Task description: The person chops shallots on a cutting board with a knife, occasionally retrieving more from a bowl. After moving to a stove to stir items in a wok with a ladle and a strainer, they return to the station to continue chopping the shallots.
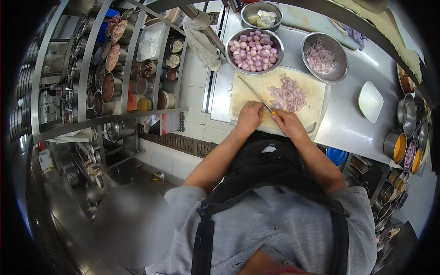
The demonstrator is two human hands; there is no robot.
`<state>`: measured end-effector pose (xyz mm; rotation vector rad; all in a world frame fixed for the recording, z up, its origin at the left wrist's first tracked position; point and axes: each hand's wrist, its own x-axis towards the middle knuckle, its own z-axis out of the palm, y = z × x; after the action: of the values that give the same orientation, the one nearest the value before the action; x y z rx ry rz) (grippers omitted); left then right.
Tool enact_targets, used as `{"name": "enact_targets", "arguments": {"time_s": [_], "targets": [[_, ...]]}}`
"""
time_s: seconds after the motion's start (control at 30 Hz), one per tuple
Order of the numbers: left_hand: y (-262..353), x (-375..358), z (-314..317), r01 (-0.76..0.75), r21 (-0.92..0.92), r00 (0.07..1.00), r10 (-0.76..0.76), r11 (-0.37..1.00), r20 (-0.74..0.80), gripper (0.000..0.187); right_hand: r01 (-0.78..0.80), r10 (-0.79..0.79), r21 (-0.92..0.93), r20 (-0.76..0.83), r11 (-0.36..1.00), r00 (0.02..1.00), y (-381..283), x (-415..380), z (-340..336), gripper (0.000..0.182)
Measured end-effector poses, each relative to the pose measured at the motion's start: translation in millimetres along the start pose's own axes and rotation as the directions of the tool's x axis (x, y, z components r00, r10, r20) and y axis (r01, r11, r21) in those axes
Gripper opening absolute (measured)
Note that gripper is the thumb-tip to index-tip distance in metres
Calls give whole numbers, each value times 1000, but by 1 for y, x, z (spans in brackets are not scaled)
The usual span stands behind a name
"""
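A knife [253, 91] with a yellow handle points forward and left over the pale cutting board [243, 98]. My right hand [289, 123] is closed around its handle. Close beside the blade, near the board's front edge, my left hand [250, 116] has its fingers curled together; what they hold, if anything, is too small to make out. A pile of sliced shallots [288, 93] lies on the board beyond my right hand. Behind the board stands a metal bowl full of whole peeled shallots [255, 51]. To its right, a tilted metal colander [337, 68] contains more sliced shallots.
A white dish [370, 101] rests on the steel counter [341, 114] at right. Another metal bowl [262, 14] stands at the back. A cloth [201, 43] hangs on a pole at left, by a metal rack [129, 59] of containers. Pots [394, 145] line the right side.
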<state>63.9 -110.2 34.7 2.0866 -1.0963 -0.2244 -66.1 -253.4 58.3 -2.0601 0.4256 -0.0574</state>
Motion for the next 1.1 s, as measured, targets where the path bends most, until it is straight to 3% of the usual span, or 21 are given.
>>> {"name": "enact_targets", "arguments": {"time_s": [0.13, 0.27, 0.43, 0.53, 0.63, 0.83, 0.97, 1.03, 1.1], "targets": [[0, -1, 2, -3, 3, 1000, 3, 1000, -24, 3, -80, 79, -1, 62, 997, 995, -10, -10, -12, 31], [0, 0, 2, 12, 13, 1000, -12, 1000, -19, 3, -33, 35, -38, 56, 999, 998, 0, 3, 2, 31], [-2, 0, 2, -22, -2, 999, 22, 1000, -27, 2, -2, 5, 50, -56, 999, 998, -1, 0, 2, 31], [-2, -1, 3, -18, -2, 999, 18, 1000, -39, 3, -93, 92, 19, 26, 996, 995, -12, -8, -12, 31], [-3, -1, 4, 7, 25, 1000, -6, 1000, -29, 7, -51, 51, 8, 61, 999, 997, -6, -6, -5, 30], [-2, 0, 3, -5, 20, 999, 5, 1000, -39, 8, -28, 28, 36, -10, 999, 1000, -3, 3, 4, 26], [-2, -2, 5, -16, -7, 998, 15, 1000, -59, 3, -103, 102, 48, 13, 994, 995, -9, -8, -6, 31], [-1, -2, 5, -3, 5, 998, 3, 1000, -60, 2, -183, 176, 65, 108, 981, 979, -10, -9, -8, 31], [0, -1, 4, -7, 6, 998, 7, 1000, -57, 2, -121, 117, 46, 75, 992, 990, -4, -1, 0, 28]]}}
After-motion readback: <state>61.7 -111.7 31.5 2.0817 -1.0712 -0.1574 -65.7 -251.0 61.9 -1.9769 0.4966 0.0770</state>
